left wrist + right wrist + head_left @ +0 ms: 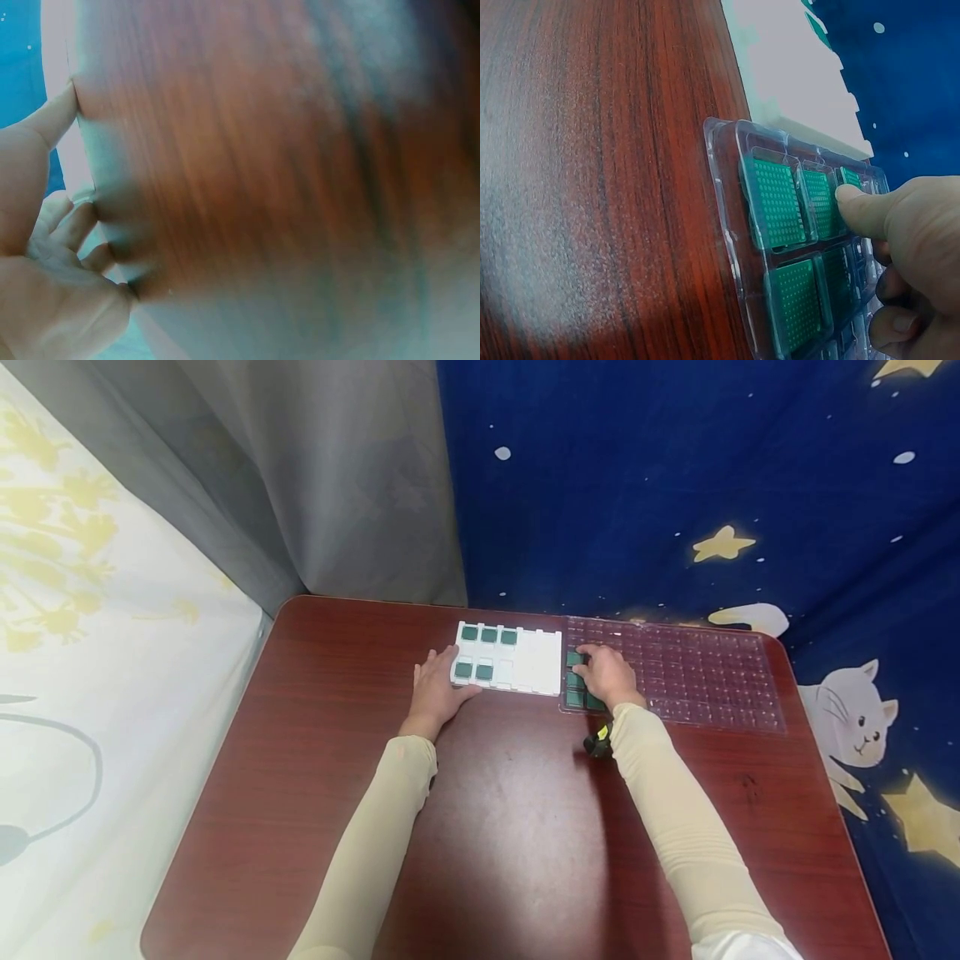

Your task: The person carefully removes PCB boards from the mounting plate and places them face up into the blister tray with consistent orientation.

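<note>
Head | wht tray long axis L-R | R fingers at chip

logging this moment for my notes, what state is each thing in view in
white tray, partly filled, five green squares showing
clear tray, open, mostly empty
left hand, resting against white tray's left end
right hand, thumb on a green square in clear tray
gray curtain, hanging in folds

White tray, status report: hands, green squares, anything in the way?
Left hand touching white tray. Right hand on green square in clear tray. Five squares in white tray. No obstruction visible between trays.
</note>
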`<state>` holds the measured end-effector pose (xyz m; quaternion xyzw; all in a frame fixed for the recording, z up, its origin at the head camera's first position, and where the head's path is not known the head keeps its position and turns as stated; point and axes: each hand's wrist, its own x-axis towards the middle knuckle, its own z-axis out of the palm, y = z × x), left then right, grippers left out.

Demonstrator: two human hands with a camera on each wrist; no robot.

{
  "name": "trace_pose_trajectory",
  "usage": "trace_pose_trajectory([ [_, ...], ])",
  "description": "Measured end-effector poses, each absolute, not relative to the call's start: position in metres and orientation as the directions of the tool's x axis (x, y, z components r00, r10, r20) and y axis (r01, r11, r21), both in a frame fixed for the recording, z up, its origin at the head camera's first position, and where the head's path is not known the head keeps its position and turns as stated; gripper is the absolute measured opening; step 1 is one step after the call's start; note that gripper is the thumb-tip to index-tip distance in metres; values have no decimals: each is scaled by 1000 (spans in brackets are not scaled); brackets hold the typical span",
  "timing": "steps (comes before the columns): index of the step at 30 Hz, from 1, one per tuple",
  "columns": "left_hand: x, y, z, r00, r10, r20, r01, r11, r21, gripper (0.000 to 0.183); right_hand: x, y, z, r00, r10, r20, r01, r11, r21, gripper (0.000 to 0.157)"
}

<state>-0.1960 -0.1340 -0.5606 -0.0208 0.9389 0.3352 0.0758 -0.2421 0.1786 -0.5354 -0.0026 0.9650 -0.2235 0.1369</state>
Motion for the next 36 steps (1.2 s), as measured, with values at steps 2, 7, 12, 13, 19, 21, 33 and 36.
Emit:
trace_pose_trajectory([
  [2, -196, -134, -561, -988, 13, -155, -89, 773, 628, 94, -242, 178, -536, -962, -68, -265, 56, 899, -434, 47],
  [7, -196, -134, -561, -988, 15, -151, -85, 770, 633, 94, -242, 178, -536, -962, -67, -264, 57, 899, -435, 48],
  [12, -195, -135, -560, -988, 19, -150, -81, 769, 633, 94, -242, 178, -536, -961, -64, -270, 62, 899, -434, 48],
  [13, -194, -135, -560, -988, 20, -151, -81, 770, 633, 94, -242, 178, -536, -960, -63, -271, 64, 899, -434, 48],
  [19, -194, -135, -559, -988, 16, -153, -86, 770, 632, 94, -242, 178, -535, -958, -64, -279, 65, 899, -432, 48],
  [21, -194, -134, -558, -989, 14, -150, -85, 767, 636, 94, -242, 178, -534, -956, -64, -287, 70, 899, -431, 48],
  [33, -193, -135, -559, -990, 18, -140, -76, 770, 633, 94, -243, 177, -533, -951, -70, -302, 79, 888, -452, 47],
  [36, -194, -135, -560, -990, 19, -137, -73, 770, 633, 94, -243, 176, -532, -950, -72, -303, 78, 886, -458, 47],
])
